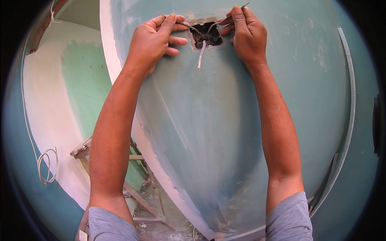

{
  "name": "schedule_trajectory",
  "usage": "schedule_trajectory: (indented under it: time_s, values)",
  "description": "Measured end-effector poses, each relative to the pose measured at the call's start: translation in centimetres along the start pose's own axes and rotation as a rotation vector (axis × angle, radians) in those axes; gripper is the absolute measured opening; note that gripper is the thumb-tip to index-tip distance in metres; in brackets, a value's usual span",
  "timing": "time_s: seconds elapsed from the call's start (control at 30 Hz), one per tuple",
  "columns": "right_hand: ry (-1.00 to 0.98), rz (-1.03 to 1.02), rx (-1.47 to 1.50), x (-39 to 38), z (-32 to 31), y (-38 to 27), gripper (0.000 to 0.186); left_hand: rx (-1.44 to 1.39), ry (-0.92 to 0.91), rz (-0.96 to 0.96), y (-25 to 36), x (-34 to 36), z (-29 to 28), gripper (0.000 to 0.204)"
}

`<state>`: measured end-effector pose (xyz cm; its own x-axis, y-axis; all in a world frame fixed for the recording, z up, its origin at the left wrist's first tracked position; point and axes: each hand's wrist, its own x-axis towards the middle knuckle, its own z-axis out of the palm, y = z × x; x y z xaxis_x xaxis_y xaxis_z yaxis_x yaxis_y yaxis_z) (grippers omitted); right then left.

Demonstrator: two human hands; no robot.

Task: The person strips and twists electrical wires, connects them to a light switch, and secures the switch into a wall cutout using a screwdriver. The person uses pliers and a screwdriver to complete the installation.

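A rectangular wall box opening [220, 41] is cut into the blue-green wall, its inside dark and rough. My left hand [155, 40], at its left side, pinches a dark wire [192, 28] between thumb and forefinger, the other fingers loosely spread. On the opposite side my right hand [248, 38] grips a second dark wire [213, 26], whose end sticks out past the thumb. Both wires run out of the opening. Between the hands a white cable [201, 58] hangs down from the box, with a small bare tip. The inner ends of the wires are hidden.
At lower left stands a worn wooden sawhorse or stand [140, 199]. A coiled white cable [47, 166] hangs on the left wall. A pale perforated strip [351, 88] runs down the right side. The floor [177, 211] bears debris.
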<state>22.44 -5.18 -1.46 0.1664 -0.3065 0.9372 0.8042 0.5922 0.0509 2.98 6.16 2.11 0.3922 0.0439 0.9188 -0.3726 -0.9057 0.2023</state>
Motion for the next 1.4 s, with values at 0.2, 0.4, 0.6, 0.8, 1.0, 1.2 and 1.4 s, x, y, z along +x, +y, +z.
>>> schedule_trajectory:
  time_s: [0.2, 0.4, 0.6, 0.8, 1.0, 1.2, 1.4]
  values:
    - [-0.056, -0.007, -0.01, -0.1, -0.4, 0.2, 0.033, -0.025, 0.014, -0.029, 0.4, -0.1, 0.3, 0.043]
    - [-0.096, -0.042, 0.012, -0.3, -0.2, -0.6, 0.032, -0.114, 0.005, -0.104, 0.2, 0.6, -0.5, 0.041]
    - [-0.122, -0.055, 0.03, -0.7, -0.5, -0.9, 0.032, -0.181, -0.023, -0.081, 0.4, 0.2, -0.5, 0.041]
    - [-0.134, -0.082, 0.022, -0.9, -0.6, -0.9, 0.033, -0.233, -0.045, -0.054, 1.1, -0.6, -0.8, 0.038]
    - [-0.115, -0.11, 0.033, -2.8, -0.1, -1.2, 0.033, -0.228, -0.057, -0.075, 1.1, -0.5, -0.8, 0.036]
    - [-0.087, -0.153, 0.013, -4.7, 0.3, -1.4, 0.028, -0.216, -0.057, -0.033, 1.4, -0.8, -1.2, 0.036]
    - [-0.084, -0.247, -0.162, -7.0, 0.8, -2.1, 0.023, -0.226, -0.056, -0.054, 1.4, -0.5, -0.9, 0.035]
